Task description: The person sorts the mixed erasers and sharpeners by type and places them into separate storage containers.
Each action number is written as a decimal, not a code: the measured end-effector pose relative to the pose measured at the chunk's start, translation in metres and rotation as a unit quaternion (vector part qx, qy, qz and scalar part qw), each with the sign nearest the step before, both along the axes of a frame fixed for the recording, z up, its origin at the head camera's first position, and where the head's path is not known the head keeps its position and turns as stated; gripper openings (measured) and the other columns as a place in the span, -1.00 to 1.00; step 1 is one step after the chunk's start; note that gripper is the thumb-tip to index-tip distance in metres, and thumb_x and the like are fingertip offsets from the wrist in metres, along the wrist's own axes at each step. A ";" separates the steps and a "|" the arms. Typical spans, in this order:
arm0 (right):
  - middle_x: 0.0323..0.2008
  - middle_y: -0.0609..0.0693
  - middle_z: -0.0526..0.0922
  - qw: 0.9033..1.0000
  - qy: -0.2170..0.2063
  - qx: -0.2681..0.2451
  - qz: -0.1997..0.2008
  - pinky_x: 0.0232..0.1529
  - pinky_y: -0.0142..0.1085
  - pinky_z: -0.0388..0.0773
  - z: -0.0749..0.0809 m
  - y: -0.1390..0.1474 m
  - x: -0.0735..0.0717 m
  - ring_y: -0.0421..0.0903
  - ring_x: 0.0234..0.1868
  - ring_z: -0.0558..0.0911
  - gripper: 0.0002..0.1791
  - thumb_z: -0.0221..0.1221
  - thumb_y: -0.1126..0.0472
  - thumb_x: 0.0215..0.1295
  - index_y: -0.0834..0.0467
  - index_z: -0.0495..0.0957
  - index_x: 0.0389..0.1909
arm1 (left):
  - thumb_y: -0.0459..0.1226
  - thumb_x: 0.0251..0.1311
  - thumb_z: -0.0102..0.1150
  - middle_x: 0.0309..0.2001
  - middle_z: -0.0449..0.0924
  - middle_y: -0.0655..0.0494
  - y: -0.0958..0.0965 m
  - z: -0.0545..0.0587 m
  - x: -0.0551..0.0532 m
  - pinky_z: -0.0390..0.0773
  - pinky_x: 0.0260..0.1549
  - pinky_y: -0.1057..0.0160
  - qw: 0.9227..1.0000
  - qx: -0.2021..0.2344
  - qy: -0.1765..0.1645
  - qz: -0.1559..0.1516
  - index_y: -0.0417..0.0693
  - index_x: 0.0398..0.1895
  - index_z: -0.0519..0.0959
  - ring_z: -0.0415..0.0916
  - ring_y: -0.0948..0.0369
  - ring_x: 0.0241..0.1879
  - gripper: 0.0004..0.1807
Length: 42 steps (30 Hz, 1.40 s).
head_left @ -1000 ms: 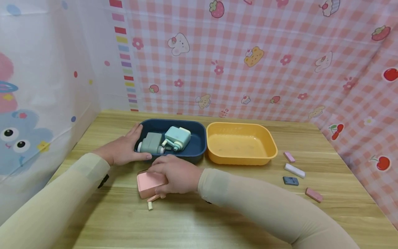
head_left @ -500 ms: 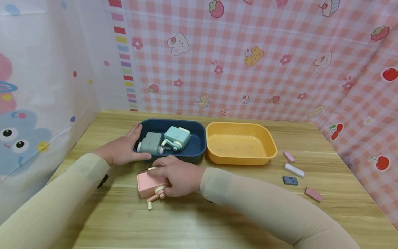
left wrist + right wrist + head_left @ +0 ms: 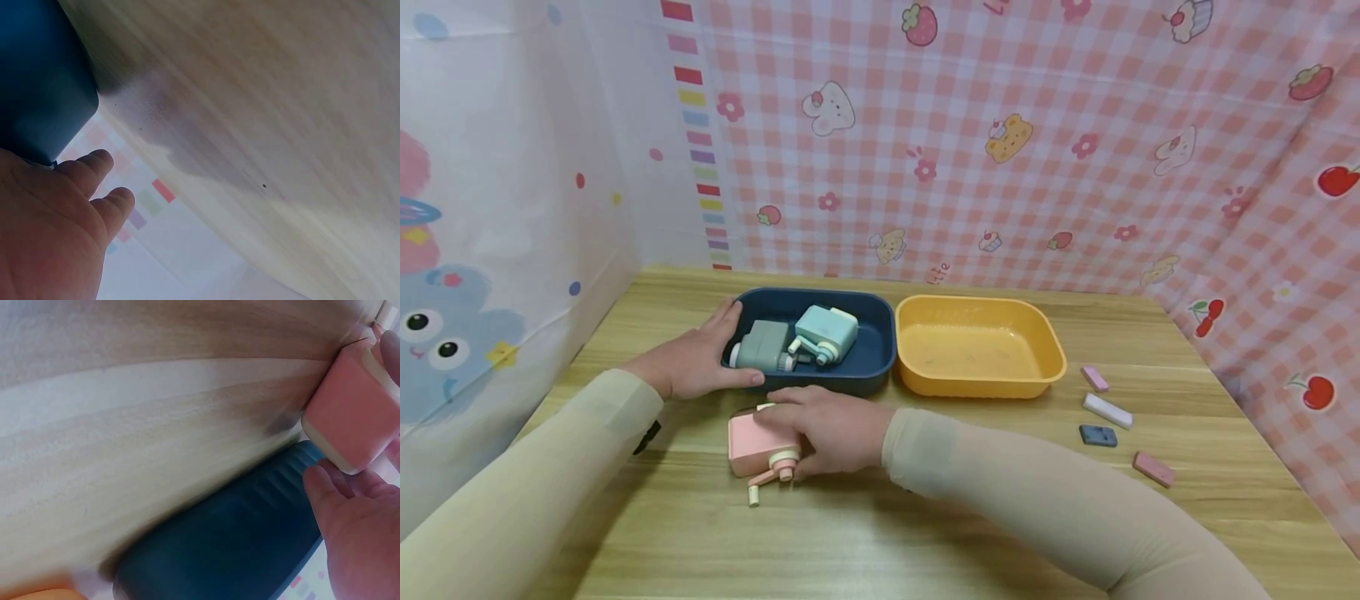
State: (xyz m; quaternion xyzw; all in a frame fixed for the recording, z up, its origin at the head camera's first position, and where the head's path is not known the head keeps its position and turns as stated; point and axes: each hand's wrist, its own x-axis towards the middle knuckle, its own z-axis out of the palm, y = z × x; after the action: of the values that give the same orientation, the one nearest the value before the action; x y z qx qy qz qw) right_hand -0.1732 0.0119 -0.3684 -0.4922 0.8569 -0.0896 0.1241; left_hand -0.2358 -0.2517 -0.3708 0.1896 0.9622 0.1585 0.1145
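A pink hand-crank pencil sharpener (image 3: 763,442) rests on the table in front of the navy basin, its crank toward me. My right hand (image 3: 841,427) holds it from the right, fingers over the far side and thumb near the crank. In the right wrist view the pink sharpener (image 3: 353,412) sits between thumb and fingers. My left hand (image 3: 692,360) lies against the left end of the navy basin (image 3: 880,379), fingers along its side and thumb at the front rim. Inside are a grey-green sharpener (image 3: 766,343) and a light-blue sharpener (image 3: 826,327).
A yellow basin (image 3: 981,387) stands right of the navy one, touching or nearly so. Several erasers lie at the table's right: a small pink one (image 3: 1095,378), a white one (image 3: 1107,411), a dark grey one (image 3: 1098,435) and a dusty-pink one (image 3: 1153,468). Patterned cloth (image 3: 955,150) hangs behind.
My right thumb and hand have shifted back slightly from the crank, so more of it shows. The sharpener has turned or moved very little. The left hand stays put.
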 end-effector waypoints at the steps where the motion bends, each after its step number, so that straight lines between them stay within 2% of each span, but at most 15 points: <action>1: 0.60 0.07 0.30 1.000 0.002 -0.004 0.002 0.61 -0.25 0.25 0.000 0.000 0.000 -0.03 0.60 0.31 -0.14 0.39 -0.14 0.35 -0.01 0.30 0.59 | 0.44 0.26 0.14 0.70 -0.44 -0.34 0.000 0.000 0.000 0.07 0.53 -0.40 1.000 0.000 -0.001 0.001 -0.33 0.69 -0.31 -0.21 -0.37 0.65 0.39; 9: 0.45 -0.04 0.44 0.999 0.003 -0.032 0.009 0.54 -0.37 0.30 -0.001 -0.001 -0.002 -0.15 0.43 0.43 -0.14 0.43 -0.16 0.30 0.05 0.32 0.51 | 0.47 0.25 0.11 0.70 -0.45 -0.34 0.000 -0.001 0.000 0.04 0.54 -0.40 1.000 0.000 -0.005 0.000 -0.33 0.69 -0.33 -0.22 -0.37 0.65 0.41; 16: 0.54 0.01 0.35 1.000 -0.003 0.002 -0.021 0.58 -0.33 0.26 -0.001 -0.004 -0.003 -0.11 0.53 0.35 0.05 0.39 -0.24 0.30 0.17 0.17 0.63 | 0.49 0.23 0.10 0.71 -0.45 -0.32 -0.001 -0.003 0.000 0.05 0.55 -0.39 1.000 -0.004 -0.002 0.005 -0.31 0.70 -0.33 -0.23 -0.35 0.66 0.42; 20: 0.55 -0.01 0.35 0.999 -0.005 0.015 -0.034 0.59 -0.32 0.24 -0.001 -0.006 -0.004 -0.10 0.53 0.34 0.09 0.40 -0.26 0.28 0.17 0.14 0.65 | 0.49 0.23 0.09 0.71 -0.46 -0.31 0.000 -0.003 0.000 0.03 0.55 -0.39 1.000 -0.004 -0.004 0.005 -0.31 0.70 -0.34 -0.24 -0.34 0.67 0.42; 30: 0.35 -0.08 0.50 0.999 0.014 0.012 -0.033 0.47 -0.37 0.37 -0.002 -0.008 -0.005 -0.13 0.37 0.42 -0.06 0.42 -0.26 0.24 0.11 0.30 0.50 | 0.48 0.25 0.09 0.71 -0.48 -0.30 0.000 -0.003 -0.001 0.00 0.56 -0.39 1.000 -0.003 -0.007 0.005 -0.30 0.69 -0.35 -0.27 -0.32 0.67 0.41; 35: 0.27 -0.09 0.51 0.999 0.000 0.007 -0.039 0.35 -0.39 0.45 -0.003 -0.007 -0.007 -0.16 0.25 0.44 -0.08 0.42 -0.24 0.23 0.10 0.30 0.48 | 0.45 0.27 0.11 0.71 -0.48 -0.31 0.000 -0.003 -0.002 0.01 0.56 -0.39 1.000 -0.002 -0.004 0.004 -0.31 0.69 -0.34 -0.26 -0.33 0.67 0.39; 38: 0.24 -0.11 0.51 0.999 -0.027 -0.004 -0.045 0.29 -0.41 0.48 -0.003 -0.005 -0.008 -0.22 0.19 0.45 -0.07 0.45 -0.24 0.21 0.08 0.31 0.47 | 0.47 0.26 0.10 0.71 -0.48 -0.31 -0.001 -0.003 -0.001 0.02 0.56 -0.39 1.000 -0.003 -0.004 0.003 -0.30 0.69 -0.35 -0.25 -0.34 0.67 0.40; 42: 0.29 -0.12 0.51 0.996 -0.068 -0.016 -0.063 0.36 -0.41 0.46 -0.003 -0.003 -0.010 -0.26 0.24 0.45 -0.05 0.52 -0.19 0.17 0.05 0.32 0.49 | 0.48 0.25 0.09 0.71 -0.48 -0.30 0.000 -0.002 -0.001 0.04 0.55 -0.39 1.000 -0.003 -0.005 0.003 -0.29 0.70 -0.35 -0.23 -0.35 0.66 0.40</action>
State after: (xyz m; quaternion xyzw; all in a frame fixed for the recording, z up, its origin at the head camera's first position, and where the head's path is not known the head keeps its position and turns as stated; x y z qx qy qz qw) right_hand -0.1831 0.0090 -0.3717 -0.4318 0.8744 -0.1440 0.1680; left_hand -0.2366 -0.2520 -0.3727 0.1856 0.9627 0.1567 0.1194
